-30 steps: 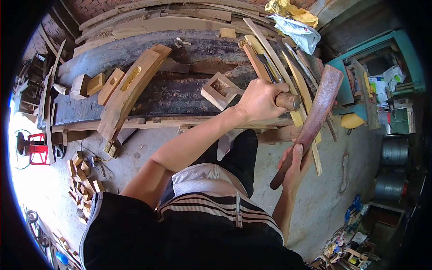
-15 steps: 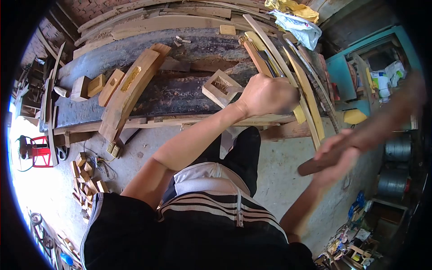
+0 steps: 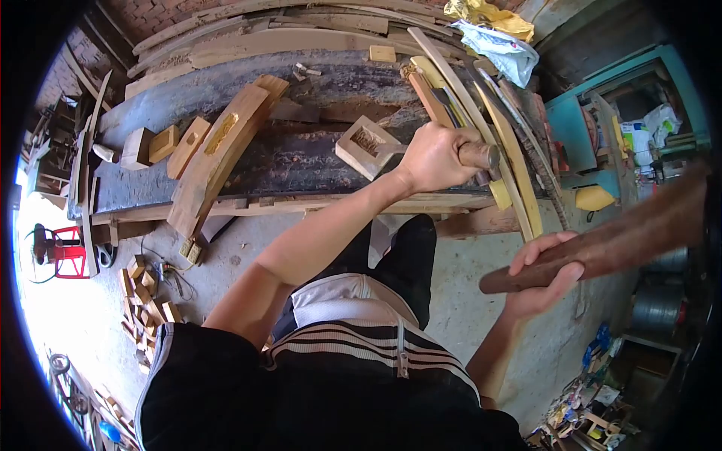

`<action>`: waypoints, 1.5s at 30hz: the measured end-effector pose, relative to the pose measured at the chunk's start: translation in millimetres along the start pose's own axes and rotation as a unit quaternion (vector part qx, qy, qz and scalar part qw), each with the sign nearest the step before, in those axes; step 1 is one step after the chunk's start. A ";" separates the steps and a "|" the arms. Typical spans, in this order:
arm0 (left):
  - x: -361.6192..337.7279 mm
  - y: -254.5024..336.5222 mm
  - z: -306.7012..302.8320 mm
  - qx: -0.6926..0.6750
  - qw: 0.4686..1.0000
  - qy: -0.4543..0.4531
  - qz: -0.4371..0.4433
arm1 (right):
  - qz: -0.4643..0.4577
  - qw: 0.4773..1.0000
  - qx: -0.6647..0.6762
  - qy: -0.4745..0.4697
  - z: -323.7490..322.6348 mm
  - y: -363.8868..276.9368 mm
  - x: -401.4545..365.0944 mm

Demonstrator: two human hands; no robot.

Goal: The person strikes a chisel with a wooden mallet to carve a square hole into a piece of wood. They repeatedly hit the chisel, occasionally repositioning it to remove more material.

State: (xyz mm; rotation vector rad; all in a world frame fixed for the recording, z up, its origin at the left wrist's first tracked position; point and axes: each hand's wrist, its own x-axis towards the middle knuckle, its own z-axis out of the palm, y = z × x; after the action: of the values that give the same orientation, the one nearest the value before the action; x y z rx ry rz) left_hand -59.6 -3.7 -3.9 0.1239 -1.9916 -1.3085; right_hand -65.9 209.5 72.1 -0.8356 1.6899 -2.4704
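Note:
My left hand (image 3: 435,156) is wrapped round the handle of a chisel (image 3: 479,155), whose butt end points to the right. The chisel's blade side runs left toward a small wooden block (image 3: 358,158) with a rough rectangular recess, which lies near the bench's front edge. Wood chips show inside the recess. To the right, my right hand (image 3: 543,276) grips a thick dark-brown wooden club (image 3: 624,244). Its narrower end points left, and the thicker end rises toward the right edge of the view, apart from the chisel.
A long mortised timber (image 3: 197,177) slants across the dark slab bench (image 3: 293,161), beside smaller blocks (image 3: 136,148). Long strips (image 3: 498,128) lie on the right and overhang the front edge. Offcuts (image 3: 143,297) are heaped on the floor at left. A teal cabinet (image 3: 569,135) stands at right.
My right hand and the club have shifted slightly left and the club's thick end has swung lower. The chisel handle, blurred before, now shows clearly; my left hand stays nearly in place.

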 end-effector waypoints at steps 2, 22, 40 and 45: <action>-3.3 1.3 5.2 -0.003 1.000 0.006 0.016 | 0.029 0.990 -0.120 -0.065 -14.5 18.8 -9.7; 9.9 -0.4 -40.2 -0.112 0.982 0.145 -0.050 | 0.190 0.932 -0.289 -0.109 -11.1 32.8 -26.3; -1.4 5.4 -15.0 -0.043 0.997 0.064 0.018 | 0.227 0.944 -0.235 -0.053 -19.2 29.6 -37.8; -7.0 4.7 -2.1 0.035 0.999 -0.001 0.011 | 0.200 0.951 -0.231 -0.041 -17.1 21.4 -33.5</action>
State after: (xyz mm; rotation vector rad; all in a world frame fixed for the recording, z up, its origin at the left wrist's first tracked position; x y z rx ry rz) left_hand -51.8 0.1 -3.2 0.1327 -2.0345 -1.2258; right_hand -50.6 226.0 35.2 -0.5301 2.1849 -1.7840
